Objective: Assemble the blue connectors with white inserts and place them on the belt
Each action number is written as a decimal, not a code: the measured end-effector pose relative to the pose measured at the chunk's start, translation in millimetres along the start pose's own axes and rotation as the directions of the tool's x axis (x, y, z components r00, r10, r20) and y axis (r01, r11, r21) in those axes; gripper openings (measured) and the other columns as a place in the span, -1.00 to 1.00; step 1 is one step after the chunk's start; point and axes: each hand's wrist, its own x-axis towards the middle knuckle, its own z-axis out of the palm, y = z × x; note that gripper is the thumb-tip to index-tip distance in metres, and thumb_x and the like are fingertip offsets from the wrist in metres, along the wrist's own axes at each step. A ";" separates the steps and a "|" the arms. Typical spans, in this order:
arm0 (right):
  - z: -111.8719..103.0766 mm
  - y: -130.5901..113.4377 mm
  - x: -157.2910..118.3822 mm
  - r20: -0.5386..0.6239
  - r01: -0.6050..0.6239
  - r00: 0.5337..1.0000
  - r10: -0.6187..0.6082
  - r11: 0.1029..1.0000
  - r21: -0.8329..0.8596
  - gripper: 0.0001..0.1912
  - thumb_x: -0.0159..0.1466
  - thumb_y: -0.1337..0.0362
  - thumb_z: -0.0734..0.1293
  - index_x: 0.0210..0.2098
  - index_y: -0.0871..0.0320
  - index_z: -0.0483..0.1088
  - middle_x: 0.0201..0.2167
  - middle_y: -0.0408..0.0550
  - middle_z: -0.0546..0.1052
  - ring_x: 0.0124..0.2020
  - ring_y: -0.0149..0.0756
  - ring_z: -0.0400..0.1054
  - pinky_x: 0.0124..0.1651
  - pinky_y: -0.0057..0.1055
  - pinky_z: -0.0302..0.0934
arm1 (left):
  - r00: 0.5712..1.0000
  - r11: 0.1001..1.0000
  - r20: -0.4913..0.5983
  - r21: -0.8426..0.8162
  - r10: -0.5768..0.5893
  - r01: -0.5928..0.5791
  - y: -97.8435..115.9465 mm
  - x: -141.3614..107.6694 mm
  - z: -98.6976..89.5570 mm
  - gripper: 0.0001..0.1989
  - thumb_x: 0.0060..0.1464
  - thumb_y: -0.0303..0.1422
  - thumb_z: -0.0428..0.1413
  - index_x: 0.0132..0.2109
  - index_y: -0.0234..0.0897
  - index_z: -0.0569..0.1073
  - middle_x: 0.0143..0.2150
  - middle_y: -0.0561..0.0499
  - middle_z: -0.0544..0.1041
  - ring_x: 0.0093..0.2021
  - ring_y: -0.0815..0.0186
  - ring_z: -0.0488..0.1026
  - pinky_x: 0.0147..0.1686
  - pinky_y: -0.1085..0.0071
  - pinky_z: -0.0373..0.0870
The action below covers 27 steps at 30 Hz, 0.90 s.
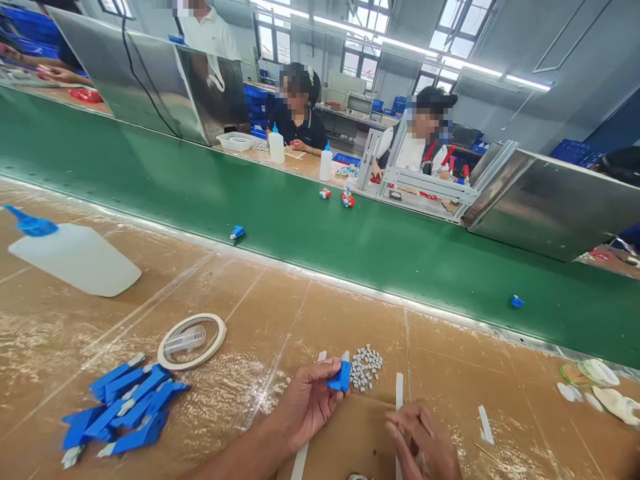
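My left hand (pixel 316 407) holds a small blue plastic part (pixel 340 377) with a pale grey tip between thumb and fingers. Just beyond it lies a loose group of small grey pieces (pixel 367 367). My right hand (pixel 423 437) is lower and to the right, apart from the blue part, with its thumb and fingertips drawn together. Whatever they may pinch is too small or hidden to make out. Between the hands, white tape strips (pixel 399 390) cross the brown cardboard surface (pixel 350 433). A pile of longer blue parts with grey ends (pixel 133 407) lies to the left.
A roll of tape (pixel 220 333) encircles a clear plastic piece. A white bottle with a blue nozzle (pixel 75 257) lies at left. Beyond the table edge runs a green conveyor belt (pixel 290 233) carrying a blue part (pixel 237 233). Several people sit or stand across it.
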 end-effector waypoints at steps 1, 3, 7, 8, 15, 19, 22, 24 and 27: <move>0.3 2.4 9.2 0.025 -0.039 0.999 0.039 0.999 -0.024 -0.83 0.41 0.29 0.21 -0.18 0.06 0.45 -0.35 -0.06 0.49 -0.41 -0.27 0.43 -0.39 -0.42 0.31 | 1.000 1.000 -0.022 -0.015 0.007 -0.007 0.7 -0.1 0.7 -0.92 0.06 -0.61 0.11 -0.37 -0.42 0.44 -0.51 0.04 0.46 -0.59 0.47 0.44 -0.61 0.63 0.44; 6.2 6.6 25.3 0.065 -0.080 0.994 0.086 0.992 -0.094 -0.85 0.39 0.29 0.21 -0.22 0.06 0.44 -0.36 -0.07 0.52 -0.37 -0.22 0.47 -0.34 -0.38 0.32 | 0.999 0.999 -0.031 -0.037 0.011 -0.012 1.1 0.2 1.1 -0.90 0.07 -0.62 0.10 -0.38 -0.42 0.44 -0.51 0.04 0.45 -0.60 0.48 0.42 -0.61 0.62 0.44; 22.4 10.2 42.9 0.179 -0.118 0.970 0.164 0.964 -0.239 -0.82 0.35 0.30 0.22 -0.35 0.07 0.42 -0.44 -0.10 0.52 -0.43 -0.21 0.48 -0.38 -0.37 0.27 | 1.000 0.998 0.010 -0.062 0.023 -0.023 0.0 3.3 -1.2 -0.89 0.04 -0.62 0.11 -0.42 -0.41 0.42 -0.54 0.08 0.42 -0.63 0.49 0.39 -0.62 0.62 0.43; 24.8 10.3 44.6 0.202 -0.118 0.963 0.176 0.955 -0.271 -0.81 0.35 0.30 0.22 -0.36 0.07 0.42 -0.43 -0.10 0.53 -0.43 -0.21 0.48 -0.39 -0.37 0.25 | 1.000 0.998 0.015 -0.061 0.025 -0.024 -0.4 4.3 -2.0 -0.89 0.03 -0.62 0.13 -0.42 -0.40 0.42 -0.54 0.08 0.42 -0.63 0.49 0.39 -0.62 0.62 0.43; 27.3 6.4 56.4 0.295 -0.126 0.915 0.276 0.888 -0.442 -0.78 0.28 0.44 0.21 -0.39 0.10 0.45 -0.36 0.00 0.58 -0.36 -0.13 0.49 -0.33 -0.34 0.18 | 0.994 0.999 0.098 -0.017 0.052 -0.050 -3.2 4.0 -1.9 -0.87 -0.08 -0.54 0.23 -0.47 -0.38 0.40 -0.56 0.10 0.38 -0.61 0.50 0.35 -0.60 0.62 0.39; 15.3 0.4 70.5 0.323 -0.197 0.886 0.332 0.902 -0.384 -0.79 0.24 0.44 0.22 -0.46 0.14 0.42 -0.42 0.04 0.57 -0.37 -0.16 0.45 -0.33 -0.35 0.17 | 0.986 0.998 0.159 0.013 0.055 -0.057 -3.4 1.6 -0.7 -0.82 -0.15 -0.49 0.29 -0.50 -0.36 0.39 -0.58 0.13 0.33 -0.59 0.50 0.32 -0.58 0.61 0.37; -1.2 -4.4 73.0 0.406 -0.447 0.824 0.396 0.894 0.036 -0.77 0.30 0.21 0.23 -0.45 0.13 0.38 -0.52 -0.08 0.50 -0.45 -0.22 0.41 -0.39 -0.38 0.21 | 0.975 0.995 0.219 0.074 0.043 -0.060 -5.7 0.9 -0.7 -0.78 -0.18 -0.42 0.33 -0.50 -0.36 0.40 -0.59 0.11 0.33 -0.59 0.50 0.30 -0.57 0.59 0.34; -8.8 -7.2 67.9 0.478 -0.602 0.773 0.417 0.719 0.347 -0.67 0.27 0.01 0.29 -0.43 0.15 0.40 -0.56 -0.13 0.47 -0.50 -0.28 0.40 -0.44 -0.42 0.25 | 0.970 0.991 0.240 0.117 0.030 -0.060 -8.8 0.6 -0.7 -0.75 -0.20 -0.37 0.35 -0.49 -0.37 0.42 -0.58 0.10 0.34 -0.59 0.49 0.29 -0.57 0.58 0.32; -8.2 -9.5 54.5 0.532 -0.677 0.735 0.420 0.495 0.545 -0.55 0.12 -0.11 0.45 -0.46 0.20 0.45 -0.57 -0.10 0.51 -0.55 -0.35 0.42 -0.49 -0.48 0.25 | 0.970 0.986 0.242 0.154 0.020 -0.059 -14.0 0.1 -0.6 -0.72 -0.23 -0.34 0.37 -0.48 -0.36 0.42 -0.58 0.10 0.33 -0.59 0.49 0.27 -0.58 0.57 0.29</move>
